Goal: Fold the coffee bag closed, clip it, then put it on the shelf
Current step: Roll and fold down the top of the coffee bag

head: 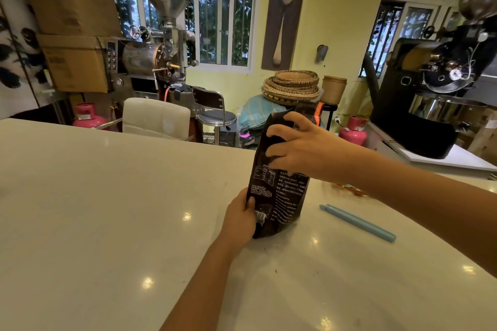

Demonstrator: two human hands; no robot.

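Note:
A dark brown coffee bag [285, 196] with white printed text stands upright on the white counter [107, 209], right of centre. My left hand [242, 216] grips its lower left edge near the base. My right hand [298, 148] is wrapped around the bag's upper part, fingers curled over the front, pressing the top. A long light blue sealing clip [359, 222] lies flat on the counter to the right of the bag, apart from both hands. No shelf is in view.
Something small and orange [349, 188] lies on the counter behind my right forearm, blurred. Beyond the counter's far edge stand a white chair [156, 118], a metal stool [215, 115], two coffee roasters [153, 56] and pink gas cylinders [353, 130].

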